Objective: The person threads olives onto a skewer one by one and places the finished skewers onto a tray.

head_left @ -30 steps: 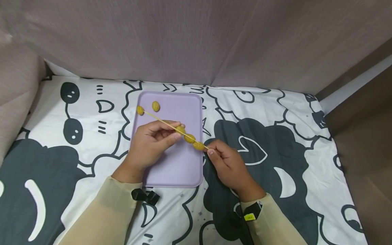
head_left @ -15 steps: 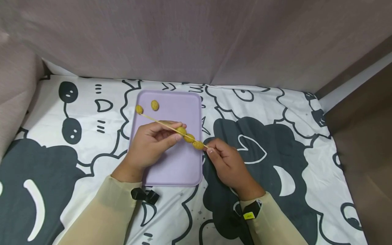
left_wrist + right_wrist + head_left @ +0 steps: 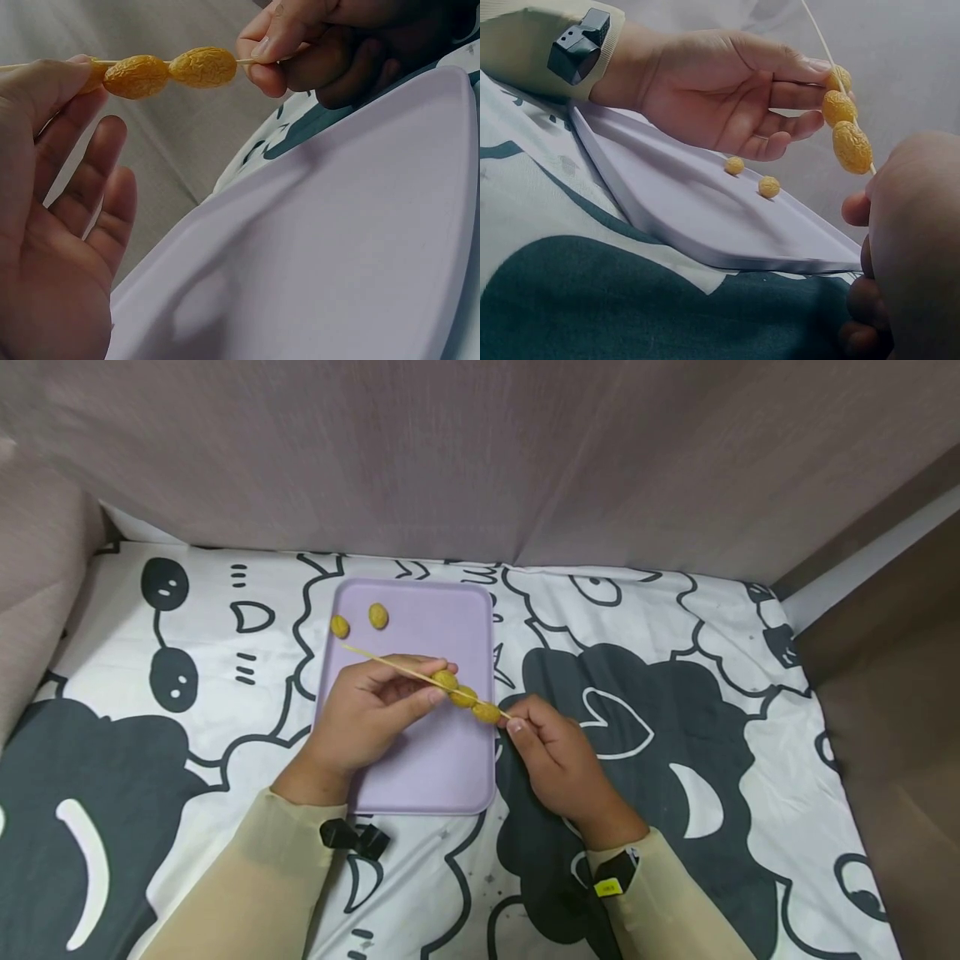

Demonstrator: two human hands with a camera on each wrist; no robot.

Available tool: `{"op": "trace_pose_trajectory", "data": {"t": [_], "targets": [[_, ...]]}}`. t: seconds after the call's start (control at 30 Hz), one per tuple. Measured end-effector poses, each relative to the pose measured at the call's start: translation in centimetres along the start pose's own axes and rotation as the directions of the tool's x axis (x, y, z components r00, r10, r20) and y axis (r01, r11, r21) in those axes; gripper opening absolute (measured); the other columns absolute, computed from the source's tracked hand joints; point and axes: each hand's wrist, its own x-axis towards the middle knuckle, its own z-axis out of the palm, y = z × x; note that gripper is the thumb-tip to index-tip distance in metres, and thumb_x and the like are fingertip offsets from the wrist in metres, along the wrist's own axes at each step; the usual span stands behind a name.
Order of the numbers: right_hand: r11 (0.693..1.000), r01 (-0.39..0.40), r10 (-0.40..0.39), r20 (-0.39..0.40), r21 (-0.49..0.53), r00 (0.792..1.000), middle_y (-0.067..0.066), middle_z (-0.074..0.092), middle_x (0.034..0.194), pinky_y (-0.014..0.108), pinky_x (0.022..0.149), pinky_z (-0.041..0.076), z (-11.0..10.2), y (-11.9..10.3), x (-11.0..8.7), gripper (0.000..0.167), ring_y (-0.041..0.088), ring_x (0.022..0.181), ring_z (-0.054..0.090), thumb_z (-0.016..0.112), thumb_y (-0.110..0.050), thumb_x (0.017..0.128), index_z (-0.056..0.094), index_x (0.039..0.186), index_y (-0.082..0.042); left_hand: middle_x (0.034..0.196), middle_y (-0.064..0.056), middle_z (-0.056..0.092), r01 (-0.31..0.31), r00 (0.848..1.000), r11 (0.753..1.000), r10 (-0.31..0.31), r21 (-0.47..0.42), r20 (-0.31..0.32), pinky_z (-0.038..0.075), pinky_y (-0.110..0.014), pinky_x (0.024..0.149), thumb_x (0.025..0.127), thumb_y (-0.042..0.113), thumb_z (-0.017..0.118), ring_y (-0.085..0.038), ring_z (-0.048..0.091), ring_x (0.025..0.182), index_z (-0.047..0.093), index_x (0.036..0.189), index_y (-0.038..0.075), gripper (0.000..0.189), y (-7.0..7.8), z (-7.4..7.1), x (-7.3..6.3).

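Three yellow, wrinkled, oval dried fruits sit in a row on a thin wooden skewer, close to its right end. My left hand pinches the innermost fruit between thumb and index finger, its other fingers loosely bent in the left wrist view. Beside it come the middle fruit and the outermost fruit. Just past that one, my right hand pinches the short skewer end with thumb and forefinger. The skewer's long bare part passes over the left hand and slants toward the far left.
Beneath the hands lies a lilac tray. Two loose yellow fruits rest on it at the far left, one fruit by the rim and another fruit farther in. A cartoon-print cloth covers the surface, with a grey-brown curtain behind.
The bare far tip of the skewer has swung slightly left and toward me, away from the loose fruit by the rim. Both hands keep their pinch, nearly in place.
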Motion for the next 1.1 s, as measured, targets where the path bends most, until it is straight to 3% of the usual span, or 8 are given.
{"op": "trace_pose_trajectory", "data": {"t": [0.6,0.87,1.1], "targets": [[1.0,0.013,-0.013,0.003,-0.011,1.0,0.007,0.076,0.109,0.028,0.071,0.051,-0.02,-0.09,0.06,0.014,0.017,0.085,0.064,0.054,-0.009,0.118,0.068,0.116,-0.008,0.127,0.0,0.085,0.054,0.998,0.998,-0.054,0.014,0.019,0.066,-0.026,0.099,0.098,-0.008,0.08,-0.015,0.08,0.117,0.074,0.136,-0.008,0.038,0.05,-0.12,0.14],[0.999,0.033,-0.033,-0.01,-0.026,0.999,0.006,0.077,0.116,0.029,0.08,0.055,0.07,0.14,0.05,0.016,0.019,0.098,0.07,0.054,-0.01,0.118,0.069,0.119,-0.01,0.129,-0.018,0.082,0.074,0.997,0.993,-0.073,0.09,-0.012,0.065,-0.025,0.098,0.099,-0.006,0.079,-0.011,0.079,0.108,0.074,0.138,-0.005,0.039,-0.02,-0.07,0.52],[0.999,0.023,-0.023,-0.012,-0.035,1.0,0.006,0.077,0.118,0.029,0.084,0.055,0.1,0.16,0.01,0.016,0.02,0.101,0.07,0.054,-0.011,0.118,0.069,0.12,-0.01,0.128,-0.02,0.081,0.078,0.996,0.989,-0.074,0.126,-0.04,0.065,-0.022,0.094,0.1,-0.003,0.08,-0.009,0.078,0.103,0.075,0.139,-0.003,0.039,-0.31,-0.09,0.65]]}}
